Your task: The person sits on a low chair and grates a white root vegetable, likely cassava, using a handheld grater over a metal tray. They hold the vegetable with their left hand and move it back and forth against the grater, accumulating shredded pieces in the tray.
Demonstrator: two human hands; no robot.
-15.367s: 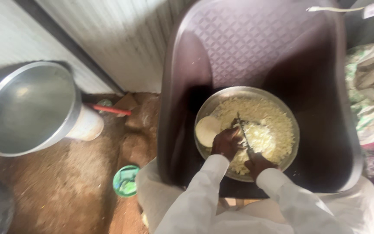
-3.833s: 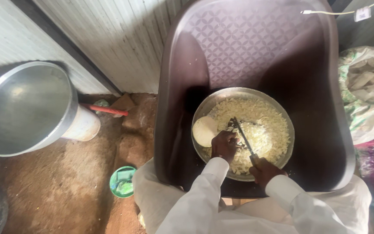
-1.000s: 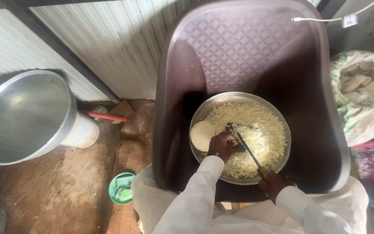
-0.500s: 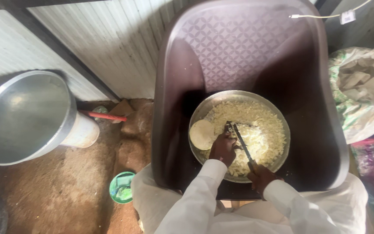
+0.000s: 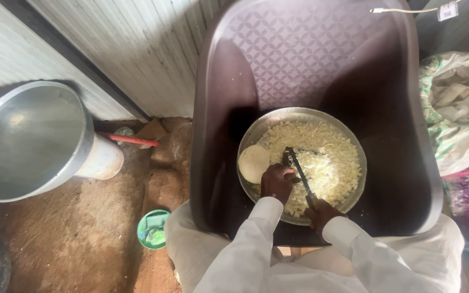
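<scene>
Steel bowl (image 5: 354, 142) of pale chopped food on plastic chair (image 5: 310, 59); right hand (image 5: 321, 213) fingers gripping knife (image 5: 299, 174), left hand (image 5: 278, 182) curled beside blade—likely slip hazard.

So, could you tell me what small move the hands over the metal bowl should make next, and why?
Probably another short downward cut. The right hand holds the knife with its blade across the pale chopped food in the metal bowl, the left hand rests on the food at the blade, and a round uncut piece lies at the rim.
</scene>
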